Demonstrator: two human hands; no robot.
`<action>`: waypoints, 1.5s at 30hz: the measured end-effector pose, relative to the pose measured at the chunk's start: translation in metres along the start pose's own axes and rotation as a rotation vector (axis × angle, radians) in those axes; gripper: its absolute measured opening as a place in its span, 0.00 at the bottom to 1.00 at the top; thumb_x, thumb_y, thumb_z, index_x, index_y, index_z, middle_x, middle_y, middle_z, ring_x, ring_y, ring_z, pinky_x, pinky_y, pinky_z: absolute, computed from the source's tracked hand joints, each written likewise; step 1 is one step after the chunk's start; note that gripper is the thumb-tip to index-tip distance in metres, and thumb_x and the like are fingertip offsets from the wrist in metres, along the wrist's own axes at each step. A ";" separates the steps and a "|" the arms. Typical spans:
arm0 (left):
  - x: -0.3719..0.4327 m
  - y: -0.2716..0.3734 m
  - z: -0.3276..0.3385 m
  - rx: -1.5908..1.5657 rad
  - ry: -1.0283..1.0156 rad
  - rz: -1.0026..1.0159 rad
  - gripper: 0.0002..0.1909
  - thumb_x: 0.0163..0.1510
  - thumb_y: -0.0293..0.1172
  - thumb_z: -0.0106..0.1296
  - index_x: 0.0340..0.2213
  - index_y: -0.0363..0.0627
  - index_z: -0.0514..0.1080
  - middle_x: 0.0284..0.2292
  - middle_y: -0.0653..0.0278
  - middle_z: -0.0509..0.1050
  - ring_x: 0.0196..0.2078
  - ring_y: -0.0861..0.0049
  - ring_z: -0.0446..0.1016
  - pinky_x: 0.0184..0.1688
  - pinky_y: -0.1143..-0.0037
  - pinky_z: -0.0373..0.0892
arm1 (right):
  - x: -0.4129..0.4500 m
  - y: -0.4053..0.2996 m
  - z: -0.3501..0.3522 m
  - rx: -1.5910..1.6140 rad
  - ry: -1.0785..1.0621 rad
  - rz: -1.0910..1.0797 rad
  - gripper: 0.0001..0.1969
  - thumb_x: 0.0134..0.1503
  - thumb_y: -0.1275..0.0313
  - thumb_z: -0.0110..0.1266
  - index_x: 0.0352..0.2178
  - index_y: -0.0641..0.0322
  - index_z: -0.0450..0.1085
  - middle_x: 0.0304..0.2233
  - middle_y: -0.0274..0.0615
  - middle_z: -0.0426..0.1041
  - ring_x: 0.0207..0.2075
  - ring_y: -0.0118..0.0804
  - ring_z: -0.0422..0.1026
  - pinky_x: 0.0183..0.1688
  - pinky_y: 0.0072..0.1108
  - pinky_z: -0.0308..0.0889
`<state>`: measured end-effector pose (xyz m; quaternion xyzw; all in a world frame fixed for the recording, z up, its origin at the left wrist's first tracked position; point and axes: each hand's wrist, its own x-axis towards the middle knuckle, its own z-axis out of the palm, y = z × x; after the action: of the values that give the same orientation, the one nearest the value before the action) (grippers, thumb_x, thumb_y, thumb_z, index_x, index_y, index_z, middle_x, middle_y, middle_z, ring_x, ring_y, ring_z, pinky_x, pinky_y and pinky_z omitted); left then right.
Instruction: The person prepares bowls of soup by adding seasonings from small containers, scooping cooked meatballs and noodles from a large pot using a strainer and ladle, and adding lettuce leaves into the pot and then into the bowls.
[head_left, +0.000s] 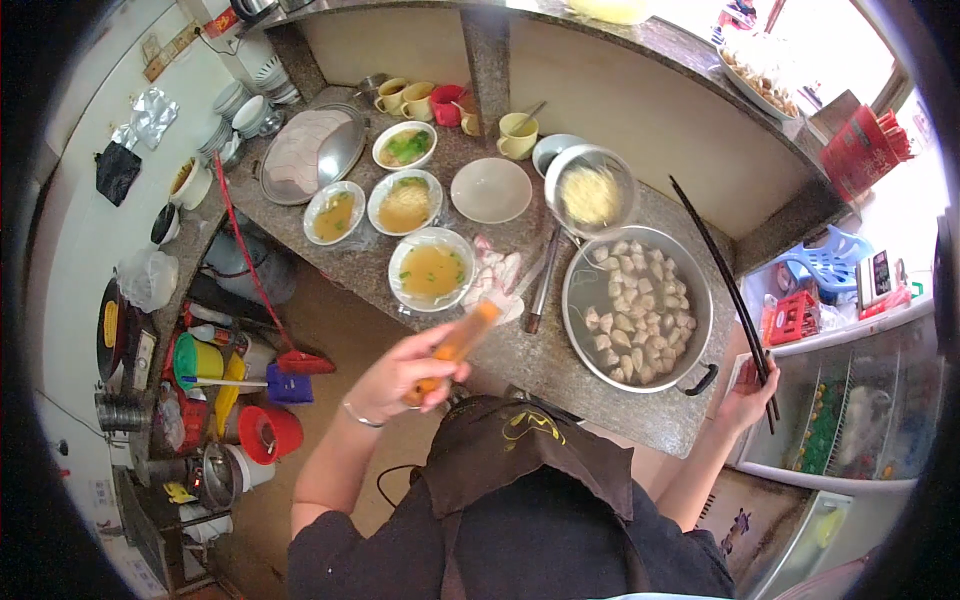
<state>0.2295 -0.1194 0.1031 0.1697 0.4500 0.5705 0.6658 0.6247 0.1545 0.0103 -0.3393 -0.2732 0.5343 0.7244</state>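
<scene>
My left hand (420, 367) grips the orange-brown handle of a strainer (628, 191), whose shaft is blurred. Pale noodles (590, 195) lie in its round basket, raised over the back rim of a wide metal pot (568, 330). Many wontons or dumplings (637, 307) sit in the pot's liquid. Long black chopsticks (720, 270) are held upright-slanting in my right hand (750, 394), right of the pot. Left of the basket stands an empty white bowl (491, 190). Plastic-lined bowls hold broth (433, 271), noodles in broth (405, 204) and greens (406, 147).
A dark-handled utensil (544, 285) and a crumpled cloth (495, 274) lie on the stone counter (517, 367). Yellow mugs (517, 136) line the partition. A covered round tray (311, 150) sits farther left. The glass-fronted fridge (862, 420) is at right; red buckets (270, 435) stand at left.
</scene>
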 end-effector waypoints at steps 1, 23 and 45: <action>-0.013 0.010 -0.009 0.060 0.065 0.039 0.31 0.49 0.24 0.41 0.55 0.41 0.48 0.28 0.59 0.67 0.13 0.87 0.60 0.12 0.87 0.58 | -0.003 0.011 0.014 -0.022 -0.011 -0.011 0.14 0.56 0.64 0.45 0.36 0.64 0.67 0.33 0.39 0.71 0.33 0.30 0.71 0.38 0.18 0.66; -0.030 0.049 -0.164 1.470 0.839 0.252 0.30 0.40 0.24 0.43 0.49 0.48 0.59 0.28 0.45 0.70 0.32 0.52 0.69 0.36 0.61 0.65 | -0.172 0.275 0.226 -0.274 -0.685 0.266 0.12 0.57 0.67 0.43 0.34 0.68 0.65 0.33 0.40 0.69 0.34 0.29 0.69 0.40 0.21 0.67; -0.023 0.016 -0.168 0.039 0.546 0.257 0.31 0.48 0.22 0.42 0.54 0.52 0.50 0.24 0.66 0.65 0.12 0.85 0.59 0.12 0.86 0.55 | -0.191 0.224 0.188 -0.015 -0.397 0.488 0.12 0.57 0.67 0.42 0.33 0.67 0.64 0.32 0.42 0.68 0.33 0.32 0.69 0.39 0.24 0.69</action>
<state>0.0884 -0.1836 0.0338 0.0785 0.5980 0.6658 0.4392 0.2967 0.0533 -0.0550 -0.2891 -0.3238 0.7462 0.5047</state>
